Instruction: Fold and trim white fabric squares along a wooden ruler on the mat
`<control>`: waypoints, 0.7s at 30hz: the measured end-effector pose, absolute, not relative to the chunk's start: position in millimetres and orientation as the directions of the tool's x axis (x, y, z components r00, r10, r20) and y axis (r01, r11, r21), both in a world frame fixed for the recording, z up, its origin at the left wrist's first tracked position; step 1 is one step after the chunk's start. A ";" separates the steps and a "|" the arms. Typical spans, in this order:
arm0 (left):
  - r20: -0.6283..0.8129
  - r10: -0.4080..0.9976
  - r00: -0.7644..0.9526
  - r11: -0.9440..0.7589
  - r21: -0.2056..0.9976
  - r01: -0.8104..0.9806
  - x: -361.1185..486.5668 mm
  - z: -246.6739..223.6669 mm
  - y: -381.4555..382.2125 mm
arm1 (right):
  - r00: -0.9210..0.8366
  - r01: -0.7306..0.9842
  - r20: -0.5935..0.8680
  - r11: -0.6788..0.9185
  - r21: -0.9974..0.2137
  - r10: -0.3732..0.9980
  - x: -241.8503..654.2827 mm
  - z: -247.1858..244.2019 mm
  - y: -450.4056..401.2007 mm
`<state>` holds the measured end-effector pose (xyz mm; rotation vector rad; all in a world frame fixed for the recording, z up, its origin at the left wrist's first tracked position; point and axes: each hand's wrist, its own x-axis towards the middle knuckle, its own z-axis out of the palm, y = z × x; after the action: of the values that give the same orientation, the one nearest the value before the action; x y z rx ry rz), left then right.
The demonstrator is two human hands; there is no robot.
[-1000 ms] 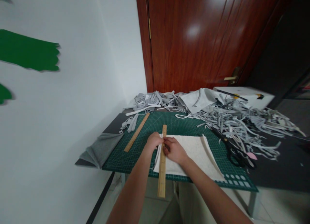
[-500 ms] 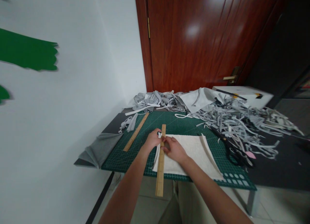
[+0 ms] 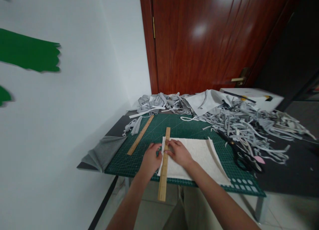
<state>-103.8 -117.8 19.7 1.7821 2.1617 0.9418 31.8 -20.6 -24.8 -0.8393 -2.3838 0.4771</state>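
A cream cloth [image 3: 199,160] lies flat on the green cutting mat [image 3: 119,160], with a wooden ruler [image 3: 163,177] laid along its left side. The ruler's near end sticks out past the mat's front edge. My right hand [image 3: 178,152] rests on the cloth, its fingertips pressed on the ruler. At the cloth's left edge is my left hand [image 3: 151,158], thumb and forefinger curved with a gap between them; I see nothing in it.
A second ruler [image 3: 141,135] lies on the mat's left part, near a folded grey cloth [image 3: 103,152]. Black scissors [image 3: 240,155] lie at the right. Heaps of grey fabric strips [image 3: 246,123] and a white box [image 3: 264,99] stand behind.
My left hand has moved from the cloth's upper left corner toward me along its left edge, and its fingers have parted. The ruler's near end has shifted slightly left; my right hand stays on it.
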 end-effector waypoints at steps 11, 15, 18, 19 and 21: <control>0.597 0.800 -0.064 0.202 -0.168 0.965 -4.9 -66.7 -205.1 | -0.673 0.474 0.361 0.751 -0.460 0.646 32.8 -24.4 -22.2; 0.636 0.771 -0.032 0.202 -0.197 0.959 -11.4 -67.0 -206.2 | -0.686 0.478 0.338 0.749 -0.460 0.645 32.7 -23.5 -23.0; 0.629 0.777 0.010 0.157 -0.209 0.965 -21.9 -63.9 -210.5 | -0.712 0.467 0.316 0.759 -0.453 0.627 32.8 -23.4 -23.4; 0.623 0.782 0.016 0.147 -0.209 0.967 -25.3 -64.0 -212.3 | -0.719 0.466 0.308 0.762 -0.450 0.623 32.9 -23.7 -23.4; 0.618 0.786 0.003 0.152 -0.198 0.968 -31.4 -65.7 -215.8 | -0.729 0.469 0.291 0.762 -0.446 0.619 33.0 -24.9 -22.8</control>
<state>-31.4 -215.8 -65.7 2.5278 2.7504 0.5779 33.0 -22.8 -24.9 -0.8256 -2.5323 0.4809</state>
